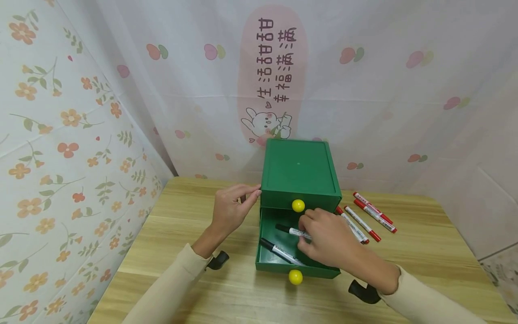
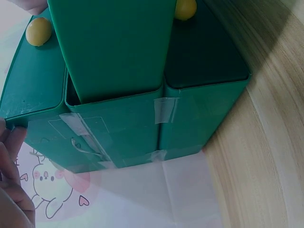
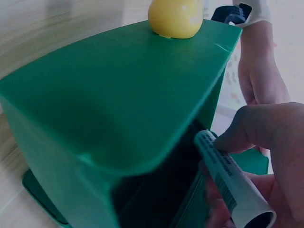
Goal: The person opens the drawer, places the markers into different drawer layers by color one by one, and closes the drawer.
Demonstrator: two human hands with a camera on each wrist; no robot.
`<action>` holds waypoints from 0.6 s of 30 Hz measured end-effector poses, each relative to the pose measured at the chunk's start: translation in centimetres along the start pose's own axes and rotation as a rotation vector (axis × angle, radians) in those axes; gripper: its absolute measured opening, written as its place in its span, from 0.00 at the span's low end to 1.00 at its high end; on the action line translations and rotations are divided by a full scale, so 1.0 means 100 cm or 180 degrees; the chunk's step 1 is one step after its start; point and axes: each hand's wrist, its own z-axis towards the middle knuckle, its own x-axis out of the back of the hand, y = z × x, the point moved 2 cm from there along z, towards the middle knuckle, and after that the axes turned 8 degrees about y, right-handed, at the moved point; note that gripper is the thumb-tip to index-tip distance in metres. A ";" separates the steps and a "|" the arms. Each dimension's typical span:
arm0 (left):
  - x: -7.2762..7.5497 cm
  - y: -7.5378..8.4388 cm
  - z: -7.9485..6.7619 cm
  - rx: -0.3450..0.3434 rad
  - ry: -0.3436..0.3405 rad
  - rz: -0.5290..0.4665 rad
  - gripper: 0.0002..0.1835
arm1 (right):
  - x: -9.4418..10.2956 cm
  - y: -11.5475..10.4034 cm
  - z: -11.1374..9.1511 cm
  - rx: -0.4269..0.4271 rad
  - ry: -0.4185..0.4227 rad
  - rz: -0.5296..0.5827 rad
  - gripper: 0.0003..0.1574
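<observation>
A green drawer cabinet (image 1: 299, 168) stands on the table, its middle drawer (image 1: 279, 268) pulled out under the top one. My right hand (image 1: 329, 234) reaches over that drawer and pinches a white marker (image 1: 294, 232) with a black cap between thumb and fingers. In the right wrist view, the marker's white barrel (image 3: 225, 168) lies along the thumb. Another black-capped marker (image 1: 281, 252) rests on the drawer's floor. At the cabinet's upper left front corner, my left hand (image 1: 232, 207) pinches the edge with thumb and fingertips. The taped cabinet side (image 2: 128, 133) fills the left wrist view.
Several red-capped markers (image 1: 372, 211) lie on the wooden table (image 1: 182, 216) right of the cabinet. Yellow knobs stick out from the top drawer (image 1: 298, 205) and the pulled-out drawer. A printed curtain (image 1: 194, 112) hangs close behind, and a flowered one (image 1: 60, 157) at left.
</observation>
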 end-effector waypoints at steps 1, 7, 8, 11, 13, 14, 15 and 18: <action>0.000 0.000 0.000 0.0000 -0.0001 0.0006 0.09 | 0.000 0.000 0.002 0.0029 -0.0050 0.0002 0.07; 0.000 -0.001 -0.001 0.0011 -0.0009 0.0025 0.09 | -0.001 -0.002 0.009 0.0158 -0.0307 0.0013 0.08; 0.000 -0.001 -0.001 0.0014 -0.0010 0.0031 0.09 | 0.000 -0.003 0.010 0.0165 -0.0338 0.0019 0.08; 0.000 -0.001 -0.001 0.0015 -0.0014 0.0051 0.09 | -0.001 -0.004 0.012 0.0187 -0.0432 0.0035 0.08; 0.000 -0.001 -0.001 0.0010 -0.0016 0.0062 0.09 | -0.002 -0.005 0.013 0.0184 -0.0506 0.0037 0.09; 0.000 -0.001 -0.001 0.0009 -0.0018 0.0065 0.09 | -0.003 -0.005 0.013 0.0177 -0.0554 0.0049 0.09; 0.000 -0.001 -0.001 0.0006 -0.0019 0.0069 0.09 | -0.005 -0.006 0.014 0.0170 -0.0604 0.0044 0.10; 0.000 0.000 -0.001 0.0004 -0.0019 0.0071 0.09 | -0.010 -0.007 0.016 0.0146 -0.0755 0.0019 0.11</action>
